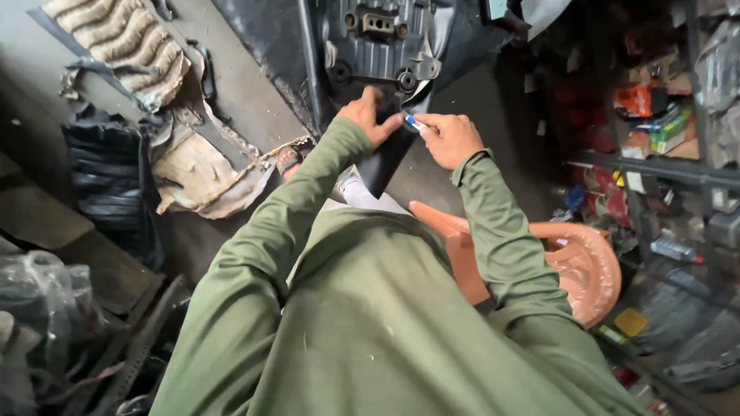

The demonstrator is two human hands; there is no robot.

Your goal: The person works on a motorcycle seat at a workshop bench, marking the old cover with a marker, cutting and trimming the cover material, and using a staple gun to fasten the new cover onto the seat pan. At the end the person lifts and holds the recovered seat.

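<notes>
Both arms are extended forward and slightly upward in loose olive-green fabric sleeves, bent at the elbows so that the hands meet near the centre of the view.

The left hand [370,115] is laid flat on the upper end of a black panel [385,158], with the fingers pressed against its surface and the thumb directed toward the right hand. The grip is closed lightly on the panel edge. The panel is a smooth, matte, elongated piece, apparently plastic, and is angled downward toward the person's lap.

The right hand [451,139] is curled into a pinch. A small tool with a blue and white tip [415,122] is held between thumb and forefinger, and the tip is set against the panel just beside the left thumb. How tightly the remaining fingers are closed cannot be told.

Directly above the hands, a dark moulded part [378,38] with ribs and round bosses is located. An orange plastic chair [578,262], glossy and rounded, stands to the right. A striped, torn cushion [127,42] lies upper left on the grey floor [247,92]. Cluttered shelves [655,162] occupy the right edge.
</notes>
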